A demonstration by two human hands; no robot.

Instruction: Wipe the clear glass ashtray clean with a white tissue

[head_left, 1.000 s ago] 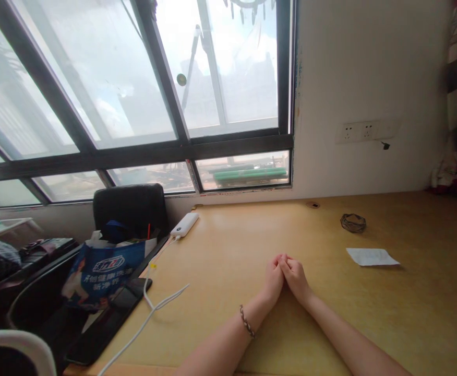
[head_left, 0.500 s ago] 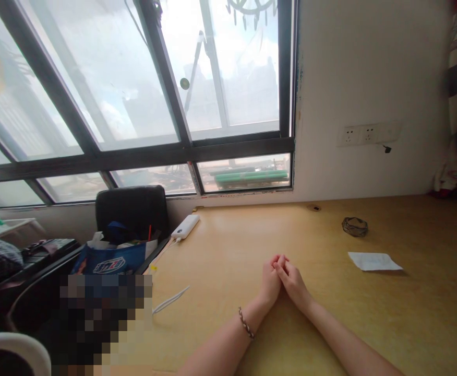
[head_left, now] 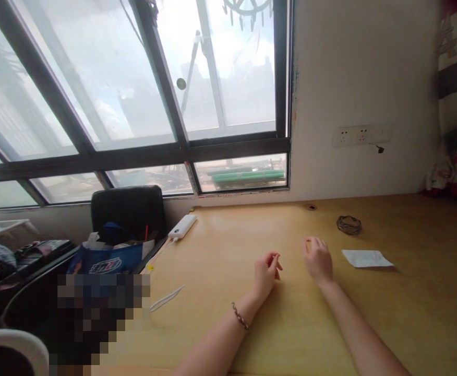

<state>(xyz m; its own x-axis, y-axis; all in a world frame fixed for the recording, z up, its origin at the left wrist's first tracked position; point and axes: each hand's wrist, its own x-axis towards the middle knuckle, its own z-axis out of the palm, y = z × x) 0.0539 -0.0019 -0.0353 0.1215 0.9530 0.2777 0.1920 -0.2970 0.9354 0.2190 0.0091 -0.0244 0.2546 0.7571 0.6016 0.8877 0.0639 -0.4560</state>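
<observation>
My left hand (head_left: 266, 272), with a braided bracelet (head_left: 240, 316) on the wrist, is over the wooden table (head_left: 228, 245). Its fingers are loosely bent and a little apart, and I see nothing in them. To its right, separated by a gap, my right hand (head_left: 318, 259) has half-curled fingers with the thumb held off them, also holding nothing visible. A sheet of white paper (head_left: 367, 258) lies just right of my right hand. Beyond the paper rests a dark, coiled, wiry loop (head_left: 349, 224), whose exact kind I cannot make out.
A white power bank (head_left: 182, 227) with a cable plugged in lies at the table's left edge. Nearer is a loose white cable (head_left: 167, 298). Left of the table, a blue bag (head_left: 103, 258) sits on a black chair (head_left: 129, 209). Wall sockets (head_left: 353, 135) are above the table's far side.
My clasped hands have come apart. The right one has moved right and away from me, toward the paper; the left one stays near its place. The view has shifted slightly.
</observation>
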